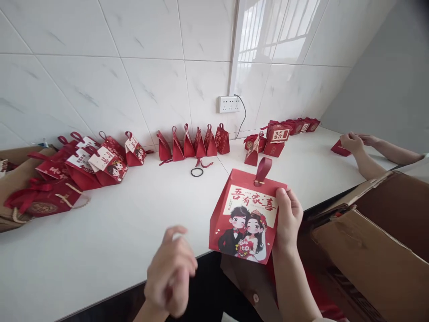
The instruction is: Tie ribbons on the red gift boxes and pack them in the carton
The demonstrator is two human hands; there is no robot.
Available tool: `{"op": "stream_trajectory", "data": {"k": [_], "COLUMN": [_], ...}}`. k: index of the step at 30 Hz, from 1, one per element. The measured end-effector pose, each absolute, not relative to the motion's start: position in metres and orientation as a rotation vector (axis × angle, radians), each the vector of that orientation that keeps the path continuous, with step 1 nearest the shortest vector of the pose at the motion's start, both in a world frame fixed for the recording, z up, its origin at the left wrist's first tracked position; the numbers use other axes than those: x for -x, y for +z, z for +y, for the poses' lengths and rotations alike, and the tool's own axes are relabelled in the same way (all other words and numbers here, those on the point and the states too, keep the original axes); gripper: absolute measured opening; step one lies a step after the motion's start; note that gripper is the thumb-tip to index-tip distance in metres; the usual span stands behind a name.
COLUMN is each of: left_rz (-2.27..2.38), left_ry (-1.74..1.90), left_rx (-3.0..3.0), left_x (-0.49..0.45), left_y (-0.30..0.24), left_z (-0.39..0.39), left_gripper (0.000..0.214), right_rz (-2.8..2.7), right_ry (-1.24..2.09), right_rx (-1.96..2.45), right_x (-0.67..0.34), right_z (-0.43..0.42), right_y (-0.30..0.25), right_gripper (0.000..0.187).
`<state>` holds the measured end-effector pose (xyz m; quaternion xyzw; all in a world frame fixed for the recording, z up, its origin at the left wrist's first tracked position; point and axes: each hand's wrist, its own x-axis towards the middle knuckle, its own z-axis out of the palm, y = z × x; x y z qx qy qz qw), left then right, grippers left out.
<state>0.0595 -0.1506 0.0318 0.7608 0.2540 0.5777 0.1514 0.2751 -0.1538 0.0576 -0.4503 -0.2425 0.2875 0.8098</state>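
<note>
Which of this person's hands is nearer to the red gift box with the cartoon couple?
Right. The right hand grips the red gift box at its right edge; the left hand is apart from it, lower and to its left in the picture.

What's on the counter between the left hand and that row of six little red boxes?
In the head view, a black ring and a curly red ribbon lie there on the white counter, nearer the boxes.
</note>
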Motion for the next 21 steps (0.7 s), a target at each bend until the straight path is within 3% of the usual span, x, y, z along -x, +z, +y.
{"op": "stream_trajectory", "data": {"k": [3, 6, 10, 21], "left_rz": [0.796, 0.865, 0.869, 0.83], "left_ry": [1.728, 1.32, 0.964, 1.002], "left_rx": [-1.917, -1.814, -1.663, -1.626], "left_x": [-0.074, -0.088, -0.097, -0.103], "left_y": [0.061, 0.084, 0.097, 0.117], "left_z": [-0.127, -0.108, -0.1, -0.095], "left_gripper": [0.012, 0.044, 0.033, 0.025], "right_rz": [-0.631, -0.712, -0.808, -1.171], "right_ry": [0.697, 0.765, 0.798, 0.654], "right_rx": [0.972, 0.998, 1.015, 1.006], "right_x": [-0.264, -0.254, -0.25, -0.262], "right_z": [-0.157, -0.16, -0.16, -0.159], "right_y": [0.059, 0.063, 0.066, 0.064], "right_gripper": [0.025, 0.025, 0.025, 0.021]}}
